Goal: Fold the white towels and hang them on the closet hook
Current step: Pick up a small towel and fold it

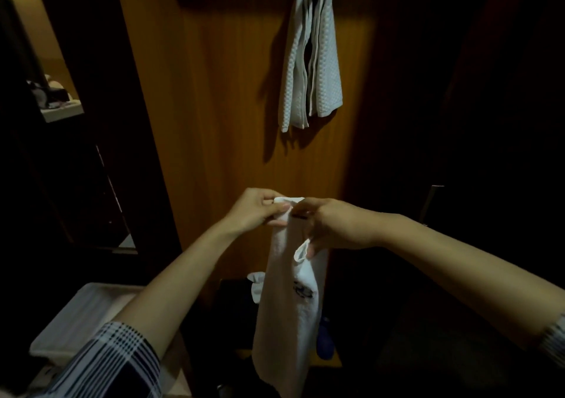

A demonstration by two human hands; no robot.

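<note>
A white towel (287, 315) hangs lengthwise, folded into a narrow strip with a dark mark, possibly a logo, on its face; its top edge is pinched between the left hand (253, 211) and right hand (330, 229). Above, a waffle-textured white towel (312, 61) hangs folded against the wooden closet panel (214, 91).

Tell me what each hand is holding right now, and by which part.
Both hold one white towel by its top edge: left hand pinches the top corner, right hand grips the edge beside it. The rest hangs down.
</note>
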